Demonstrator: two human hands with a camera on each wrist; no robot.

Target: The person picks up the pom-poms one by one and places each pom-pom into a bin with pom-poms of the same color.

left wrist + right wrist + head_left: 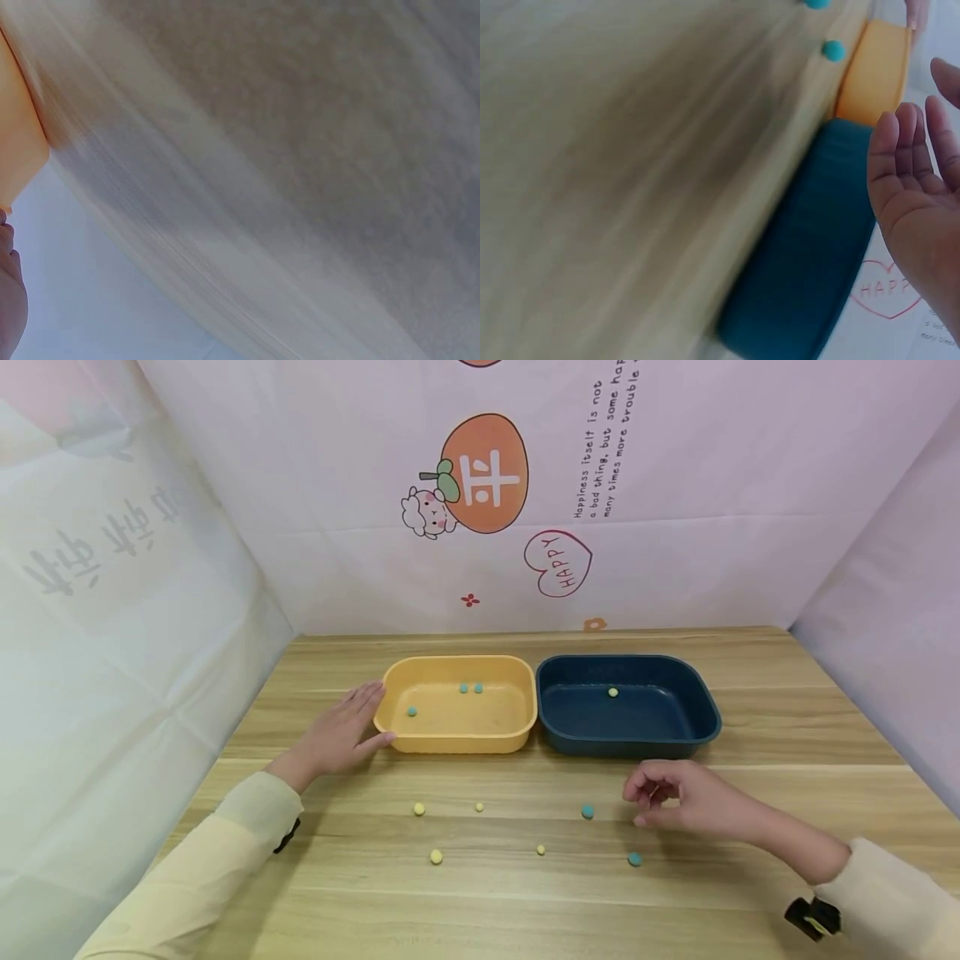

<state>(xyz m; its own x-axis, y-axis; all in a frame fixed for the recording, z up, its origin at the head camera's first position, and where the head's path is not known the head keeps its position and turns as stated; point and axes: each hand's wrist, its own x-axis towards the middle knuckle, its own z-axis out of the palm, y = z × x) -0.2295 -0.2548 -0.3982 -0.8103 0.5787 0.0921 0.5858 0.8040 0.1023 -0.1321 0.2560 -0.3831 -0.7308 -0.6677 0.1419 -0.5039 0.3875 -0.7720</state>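
Note:
My left hand (341,731) rests with straight fingers against the left end of a yellow-orange plastic bin (461,743). Three small blue balls lie in that bin, one (412,712) at the left and two near the back. Beside it, touching, stands a dark blue bin (630,748) with one pale yellow ball (612,692) inside. Over the table in front of the blue bin hovers my right hand (693,797), fingers loosely bent and thumb apart; nothing shows between them. Left of it lies a blue ball (588,811), and another blue ball (635,859) sits nearer me.
Several small yellow balls lie on the wooden table (480,902) in front of the bins, among them one at the left (419,809) and one nearer the middle (541,850). A printed white cloth (360,585) hangs behind and along both sides.

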